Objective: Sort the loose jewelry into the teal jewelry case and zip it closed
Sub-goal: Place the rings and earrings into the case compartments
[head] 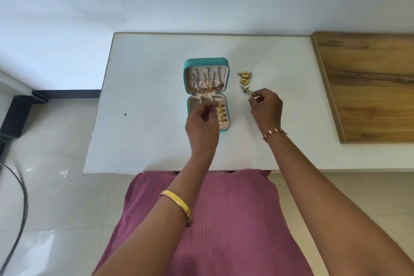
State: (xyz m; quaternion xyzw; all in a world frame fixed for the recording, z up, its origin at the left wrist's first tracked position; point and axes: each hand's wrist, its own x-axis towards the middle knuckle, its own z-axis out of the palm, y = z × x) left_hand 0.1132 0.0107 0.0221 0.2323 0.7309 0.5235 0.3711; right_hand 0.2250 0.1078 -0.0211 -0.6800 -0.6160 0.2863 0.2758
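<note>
Lying open on a white table (pixel 139 78), a teal jewelry case (pixel 207 94) has its lid propped back toward the wall and its base nearer the person. Necklaces (pixel 207 84) hang inside the lid, and gold rings (pixel 220 112) sit in a row along the right side of the base. The left hand (pixel 202 123) hovers over the base, fingers curled with the tips drawn together just beside the rings; whether it pinches anything cannot be told. To the right of the case, well apart from it, two gold flower earrings (pixel 244 77) lie on the table. Just below them, the right hand (pixel 266 107) pinches a small metal earring (pixel 246 91) between fingertips. A gold bangle (pixel 179 205) circles the left forearm, and a red-and-white thread band (pixel 274 132) the right wrist.
</note>
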